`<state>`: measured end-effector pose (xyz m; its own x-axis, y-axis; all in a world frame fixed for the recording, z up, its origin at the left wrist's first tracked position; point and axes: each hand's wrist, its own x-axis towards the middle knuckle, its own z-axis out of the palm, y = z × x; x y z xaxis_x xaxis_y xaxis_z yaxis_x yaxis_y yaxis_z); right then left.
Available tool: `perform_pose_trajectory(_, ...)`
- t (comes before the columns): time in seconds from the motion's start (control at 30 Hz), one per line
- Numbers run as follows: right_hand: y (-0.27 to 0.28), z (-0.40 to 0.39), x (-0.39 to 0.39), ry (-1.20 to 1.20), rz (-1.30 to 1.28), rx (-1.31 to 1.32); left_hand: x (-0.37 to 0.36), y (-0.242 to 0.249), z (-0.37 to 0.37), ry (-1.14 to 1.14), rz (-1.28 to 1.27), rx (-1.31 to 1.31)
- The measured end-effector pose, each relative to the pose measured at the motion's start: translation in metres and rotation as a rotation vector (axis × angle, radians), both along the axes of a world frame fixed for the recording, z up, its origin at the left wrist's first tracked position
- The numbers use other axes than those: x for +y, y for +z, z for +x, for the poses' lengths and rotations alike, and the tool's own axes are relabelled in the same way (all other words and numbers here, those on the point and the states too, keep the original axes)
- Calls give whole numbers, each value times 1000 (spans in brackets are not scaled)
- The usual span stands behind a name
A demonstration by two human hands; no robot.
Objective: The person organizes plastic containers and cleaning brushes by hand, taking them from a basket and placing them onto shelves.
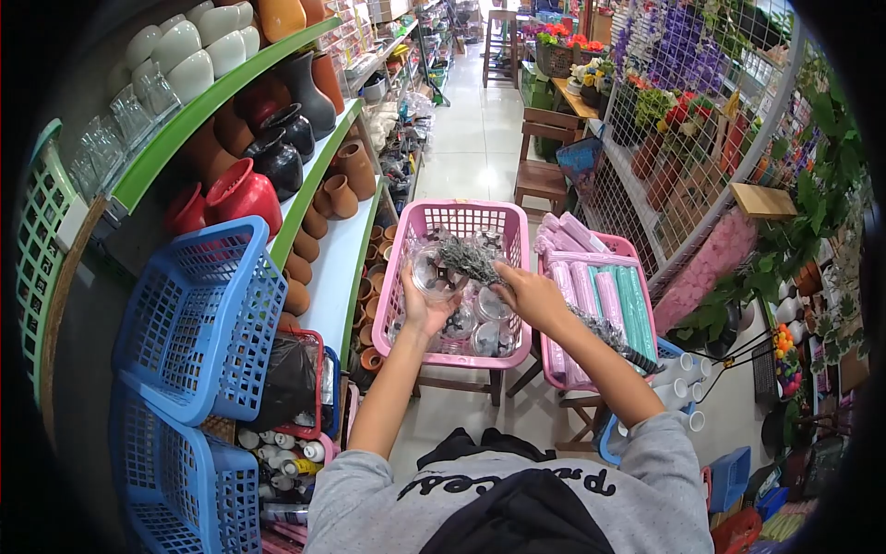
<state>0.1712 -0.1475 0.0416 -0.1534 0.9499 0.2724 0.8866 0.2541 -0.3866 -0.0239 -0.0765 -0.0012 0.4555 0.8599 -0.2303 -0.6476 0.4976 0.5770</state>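
My left hand [426, 305] is wrapped around a clear round container [432, 271], tilted over the pink basket [397, 247]. A grey fluffy duster [469, 258] is gripped in my right hand [532, 297], its bushy end lying against the container's side. Past my right forearm, more grey fluff and a dark end [640, 358] show; the middle is hidden by the arm. Inside the basket, below both hands, are several clear round containers [485, 338] with dark bits showing in them.
A second pink basket [630, 242] at right holds pink and green wrapped rolls [630, 297]. Blue baskets [198, 319] are stacked at left, beside shelves of clay pots [341, 196] and red and black vases [242, 194]. Ahead stand a wooden chair [544, 157] and a white wire rack [664, 175].
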Motion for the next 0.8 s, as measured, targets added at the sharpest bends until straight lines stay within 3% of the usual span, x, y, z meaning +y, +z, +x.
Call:
perform_pose_trajectory(0.1, -5, -4, -7, 6, 182, 163, 1, 7, 2, 51, -41, -25)
perform_pose_trajectory(0.2, -13, -4, -17, 139, -7, -19, -8, 24, 9, -6, 23, 22)
perform_pose_trajectory(0.27, -19, 14, -13, 72, 48, -9, 7, -3, 1, -61, 48, 25)
perform_pose_trajectory(0.33, -15, 38, -10, -61, 75, 73, -6, 15, 9, -77, 180, 182)
perform_pose_trajectory(0.4, -26, 62, -9, -142, -65, 263, -11, 4, 14, -13, 162, 210)
perform_pose_trajectory(0.5, -13, 69, -24, -178, 18, 320, 3, -43, 28, -106, 590, 662)
perform_pose_trajectory(0.53, -10, 70, -27, -190, -20, 337, 0, -49, 32, -113, 584, 662)
perform_pose_trajectory(0.63, -10, 75, -33, -230, -28, 388, -15, -68, 51, -204, 867, 1160)
perform_pose_trajectory(0.8, -19, 80, -40, -230, 89, 339, -26, -87, 68, -232, 997, 1235)
